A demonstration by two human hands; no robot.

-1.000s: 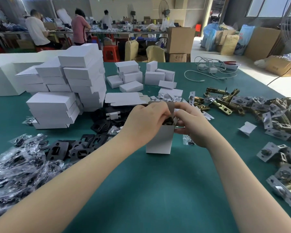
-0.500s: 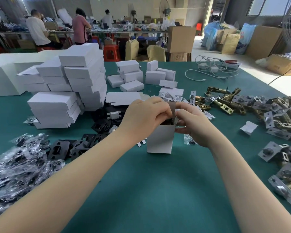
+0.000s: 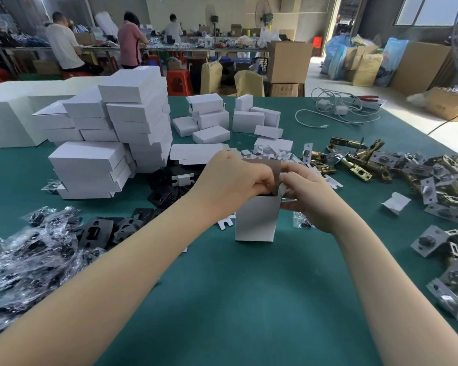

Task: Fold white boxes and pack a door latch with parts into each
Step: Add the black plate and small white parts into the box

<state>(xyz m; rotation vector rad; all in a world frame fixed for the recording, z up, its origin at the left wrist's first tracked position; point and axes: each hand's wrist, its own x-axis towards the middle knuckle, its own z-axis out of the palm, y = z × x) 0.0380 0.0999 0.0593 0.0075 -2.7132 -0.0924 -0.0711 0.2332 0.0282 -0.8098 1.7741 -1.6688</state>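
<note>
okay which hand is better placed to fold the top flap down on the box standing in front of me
Left, probably. The left hand already pinches at the raised top flap of the white box, while the right hand steadies the box's right side.

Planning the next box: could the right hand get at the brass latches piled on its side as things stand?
Probably not yet: the right hand grips the white box; once free, only bare mat separates it from the brass latches.

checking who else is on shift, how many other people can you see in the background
3, all standing at the far workbench with backs turned: one in a white shirt at left, one in a pink shirt beside them, one in white farther right. Others may be hidden behind clutter.
</note>
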